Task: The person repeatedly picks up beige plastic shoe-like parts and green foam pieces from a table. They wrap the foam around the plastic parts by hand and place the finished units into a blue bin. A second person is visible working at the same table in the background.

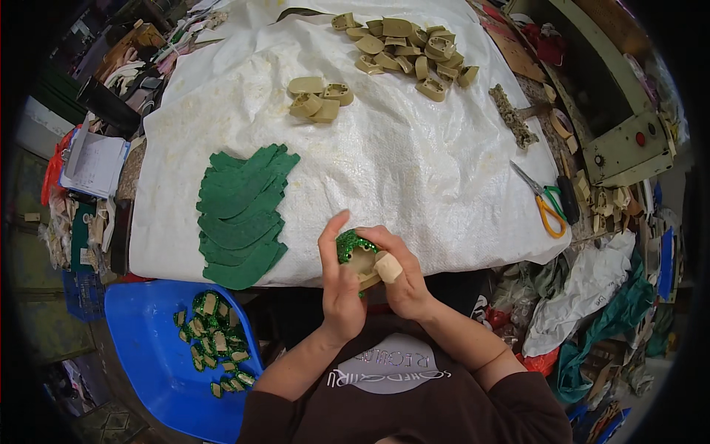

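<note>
Close to my body, at the table's front edge, both hands are closed around one beige shoe heel point(361, 263) partly wrapped in green glitter material. My left hand point(342, 292) grips its left side, with the index finger raised above it. On the other side my right hand point(403, 277) presses its fingers over the glittery top; a pale wrap covers its thumb. The heel's hollow underside faces up. Left of my hands lies a fanned stack of curved green cover pieces point(240, 214). Farther away sit a few bare beige heels point(320, 98) and a larger pile of bare heels point(407, 48).
A white woven sheet point(370, 163) covers the table. At lower left, a blue bin point(159, 377) holds several green-covered heels point(218, 340). Scissors point(543, 200) with orange and green handles lie at the right edge, near a grey-green machine box point(629, 152). A clipboard point(94, 163) stands left.
</note>
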Demonstrator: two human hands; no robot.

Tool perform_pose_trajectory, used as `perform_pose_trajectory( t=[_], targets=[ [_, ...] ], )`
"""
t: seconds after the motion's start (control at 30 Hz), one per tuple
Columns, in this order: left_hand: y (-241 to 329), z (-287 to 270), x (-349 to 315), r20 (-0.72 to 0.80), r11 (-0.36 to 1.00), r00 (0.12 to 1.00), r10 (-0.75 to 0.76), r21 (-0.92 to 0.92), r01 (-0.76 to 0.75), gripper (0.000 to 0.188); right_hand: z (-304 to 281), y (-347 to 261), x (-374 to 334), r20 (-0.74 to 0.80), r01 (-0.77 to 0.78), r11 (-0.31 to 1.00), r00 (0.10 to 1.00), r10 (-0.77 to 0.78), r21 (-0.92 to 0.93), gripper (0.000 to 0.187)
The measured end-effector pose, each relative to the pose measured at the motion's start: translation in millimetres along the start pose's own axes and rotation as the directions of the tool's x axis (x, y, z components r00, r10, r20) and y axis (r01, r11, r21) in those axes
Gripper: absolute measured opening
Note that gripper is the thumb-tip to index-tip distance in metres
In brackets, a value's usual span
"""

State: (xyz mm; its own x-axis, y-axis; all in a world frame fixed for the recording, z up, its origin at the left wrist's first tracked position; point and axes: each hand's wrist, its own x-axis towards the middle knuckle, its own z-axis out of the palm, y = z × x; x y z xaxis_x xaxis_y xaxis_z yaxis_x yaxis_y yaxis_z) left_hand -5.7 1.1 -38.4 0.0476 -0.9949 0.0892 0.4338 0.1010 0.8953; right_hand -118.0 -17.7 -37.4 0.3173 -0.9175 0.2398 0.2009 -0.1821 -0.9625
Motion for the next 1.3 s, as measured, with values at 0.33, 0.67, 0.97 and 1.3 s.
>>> perform_pose_trajectory(
  t=[0.33,0.67,0.97,1.3],
  targets=[
    [6,-24,7,0.304,0.653,0.925,0.226,0.658,-0.376,0.097,-27,-42,23,0.131,-0.053,0.797,0.978,0.164,-0.602,0.042],
    [40,-31,12,0.213,0.839,0.977,-0.022,0.535,-0.097,0.054,-37,-11,15,0.051,-0.248,0.953,0.969,0.243,0.172,0.028],
    [58,-17,18,0.422,0.587,0.898,0.122,0.699,-0.408,0.057,-53,-17,25,0.243,-0.359,0.929,0.912,0.331,0.084,0.02],
    [40,-9,20,0.388,0.573,0.89,0.239,0.683,-0.452,0.048,-41,-27,22,0.102,-0.287,0.952,0.956,0.277,0.108,0.022]
  ],
)
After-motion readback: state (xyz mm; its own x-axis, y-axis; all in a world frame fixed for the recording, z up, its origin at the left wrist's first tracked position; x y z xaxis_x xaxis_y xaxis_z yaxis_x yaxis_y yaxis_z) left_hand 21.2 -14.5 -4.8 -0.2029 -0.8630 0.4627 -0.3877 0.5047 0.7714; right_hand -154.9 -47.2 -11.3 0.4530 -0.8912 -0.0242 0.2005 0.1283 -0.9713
